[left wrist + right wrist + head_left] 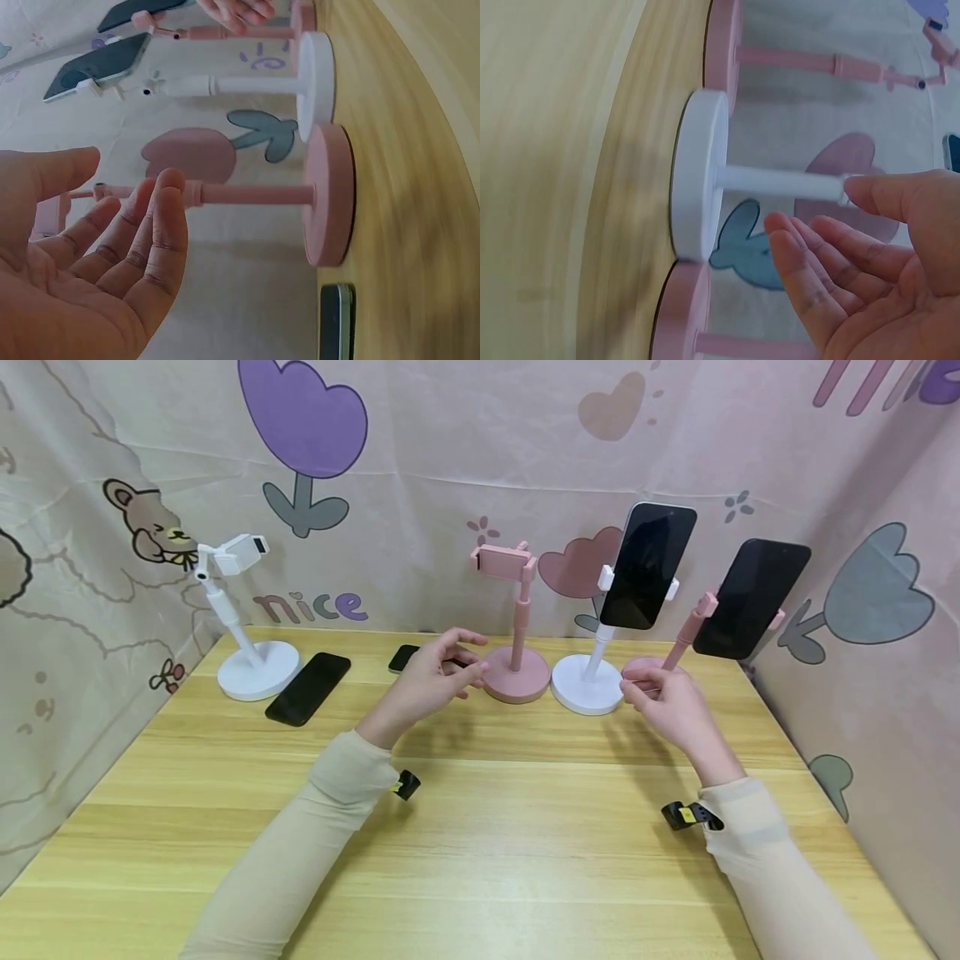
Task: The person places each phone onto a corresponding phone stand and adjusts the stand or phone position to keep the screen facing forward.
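Observation:
My left hand (435,672) hovers beside a pink phone stand (520,639), its fingers loosely bent and grasping nothing. In the left wrist view, a gap separates the fingers from the thumb. Behind that hand, a phone (402,657) lies partly hidden on the table. My right hand (671,706) is in front of another pink phone stand (684,639), whose clamp carries a dark phone (753,597). Between the hands, a white phone stand (588,693) bears an upright, slightly tilted phone (648,564). The right wrist view shows relaxed fingers (799,274) with nothing in them.
Toward the back left stands a second white phone stand (258,672). A black phone (308,689) lies flat next to its base. The wooden table (487,860) meets a printed cloth (420,552) at the back, which also hangs along both sides.

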Action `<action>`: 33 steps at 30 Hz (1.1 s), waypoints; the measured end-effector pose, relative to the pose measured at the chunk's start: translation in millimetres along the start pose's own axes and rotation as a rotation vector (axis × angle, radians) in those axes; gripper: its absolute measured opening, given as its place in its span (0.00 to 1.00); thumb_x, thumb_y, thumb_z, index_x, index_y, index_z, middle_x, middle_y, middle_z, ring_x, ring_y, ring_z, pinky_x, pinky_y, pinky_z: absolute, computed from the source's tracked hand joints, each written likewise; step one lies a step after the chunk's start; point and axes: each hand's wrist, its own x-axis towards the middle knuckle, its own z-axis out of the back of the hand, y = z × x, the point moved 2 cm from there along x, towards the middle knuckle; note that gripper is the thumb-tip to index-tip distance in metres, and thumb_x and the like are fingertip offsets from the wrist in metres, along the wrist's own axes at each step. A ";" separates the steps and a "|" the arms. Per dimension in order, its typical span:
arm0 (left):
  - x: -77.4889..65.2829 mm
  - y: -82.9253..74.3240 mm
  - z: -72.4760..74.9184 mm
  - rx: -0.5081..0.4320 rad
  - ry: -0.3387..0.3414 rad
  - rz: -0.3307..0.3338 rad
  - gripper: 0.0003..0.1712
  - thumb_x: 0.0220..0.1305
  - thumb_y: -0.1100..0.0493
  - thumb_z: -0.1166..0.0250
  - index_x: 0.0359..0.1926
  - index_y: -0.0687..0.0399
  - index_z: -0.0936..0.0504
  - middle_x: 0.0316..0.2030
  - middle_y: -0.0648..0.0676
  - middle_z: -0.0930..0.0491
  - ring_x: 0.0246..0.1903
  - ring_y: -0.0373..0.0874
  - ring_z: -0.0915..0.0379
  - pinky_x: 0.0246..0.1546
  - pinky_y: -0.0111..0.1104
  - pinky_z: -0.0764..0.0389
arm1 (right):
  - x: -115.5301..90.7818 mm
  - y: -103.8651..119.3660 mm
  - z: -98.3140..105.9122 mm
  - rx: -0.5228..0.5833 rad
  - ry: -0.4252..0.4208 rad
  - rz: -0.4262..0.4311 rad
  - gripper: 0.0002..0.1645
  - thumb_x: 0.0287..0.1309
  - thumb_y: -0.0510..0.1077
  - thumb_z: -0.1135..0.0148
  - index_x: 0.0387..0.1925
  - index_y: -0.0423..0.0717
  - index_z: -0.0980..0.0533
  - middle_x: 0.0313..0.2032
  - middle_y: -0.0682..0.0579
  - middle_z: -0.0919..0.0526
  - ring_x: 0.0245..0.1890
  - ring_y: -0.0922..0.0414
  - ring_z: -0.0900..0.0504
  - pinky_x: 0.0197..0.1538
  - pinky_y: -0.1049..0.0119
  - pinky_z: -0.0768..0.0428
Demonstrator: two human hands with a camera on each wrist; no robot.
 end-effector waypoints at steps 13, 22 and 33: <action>4.6 15.5 9.1 0.261 -0.027 -0.009 0.22 0.78 0.54 0.33 0.68 0.47 0.23 0.50 0.56 0.13 0.40 0.50 0.16 0.42 0.37 0.14 | 7.0 37.3 -26.7 0.071 0.112 0.037 0.27 0.79 0.51 0.38 0.67 0.37 0.21 0.56 0.35 0.12 0.56 0.38 0.11 0.58 0.44 0.12; 8.7 30.7 17.0 0.350 -0.041 -0.011 0.23 0.77 0.54 0.32 0.68 0.50 0.23 0.49 0.57 0.13 0.39 0.50 0.16 0.46 0.40 0.16 | 20.3 54.3 -44.3 0.153 0.151 0.039 0.28 0.80 0.50 0.42 0.72 0.40 0.26 0.58 0.36 0.13 0.59 0.39 0.13 0.62 0.44 0.15; 13.2 40.5 21.0 0.284 -0.040 0.043 0.22 0.76 0.54 0.31 0.66 0.50 0.23 0.48 0.58 0.13 0.44 0.60 0.11 0.44 0.39 0.17 | 43.7 73.8 -56.8 0.201 0.051 0.070 0.32 0.80 0.49 0.41 0.78 0.47 0.33 0.64 0.39 0.15 0.64 0.39 0.14 0.69 0.42 0.18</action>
